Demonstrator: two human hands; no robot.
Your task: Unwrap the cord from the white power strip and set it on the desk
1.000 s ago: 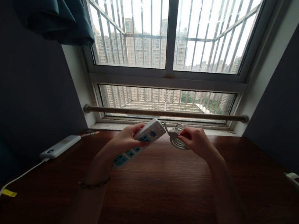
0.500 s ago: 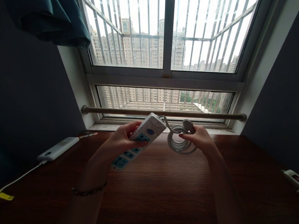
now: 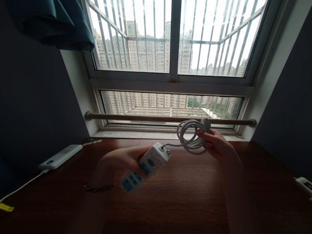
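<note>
A white power strip (image 3: 155, 158) with blue socket faces is gripped by my left hand (image 3: 130, 159), its fingers wrapped round the middle. The strip tilts, its cord end up and to the right. From that end a grey-white cord runs to a coil of several loops (image 3: 190, 139). My right hand (image 3: 216, 143) pinches the coil at its right side, with the plug (image 3: 205, 124) showing just above the fingers. Both hands are over the brown wooden table (image 3: 171, 212).
At the left lies a white power bank (image 3: 62, 156) with a white cable (image 3: 15, 189) and yellow tag (image 3: 6, 207). Another power strip (image 3: 310, 187) with bundled cord sits at the right edge. A rail (image 3: 132, 117) crosses before the window; a blue curtain (image 3: 55, 10) hangs upper left.
My left hand and the power strip have moved lower and slightly right. The coil has risen with my right hand, which moved slightly right, and the cord between strip and coil shows at a new angle.
</note>
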